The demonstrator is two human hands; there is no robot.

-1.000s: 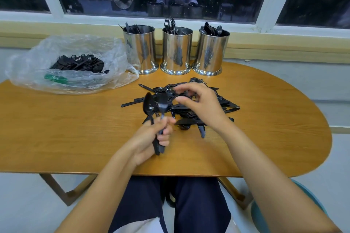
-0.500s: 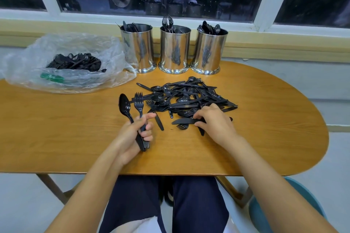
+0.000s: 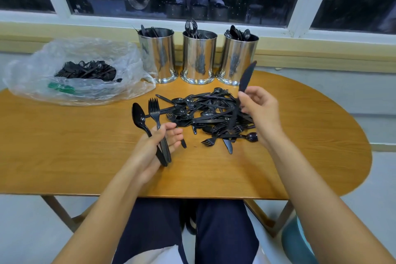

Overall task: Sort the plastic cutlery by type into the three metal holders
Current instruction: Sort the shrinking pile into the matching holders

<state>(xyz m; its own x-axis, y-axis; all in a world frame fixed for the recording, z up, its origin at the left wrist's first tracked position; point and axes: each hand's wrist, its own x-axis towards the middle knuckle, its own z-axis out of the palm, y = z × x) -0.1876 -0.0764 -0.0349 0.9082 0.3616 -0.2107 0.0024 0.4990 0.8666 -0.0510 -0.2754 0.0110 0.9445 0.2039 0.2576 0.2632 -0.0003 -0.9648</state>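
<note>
Pinching knife [image 3: 246, 77] upright, right hand [image 3: 260, 111] above cutlery pile [image 3: 210, 115].

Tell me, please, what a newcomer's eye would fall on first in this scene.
The tangled pile of black cutlery in the middle of the wooden table draws the eye first, with the three metal holders standing in a row behind it by the window. Next come the hands: the right hand pinches a knife upright above the pile, while the left hand holds a spoon and a fork together.
</note>
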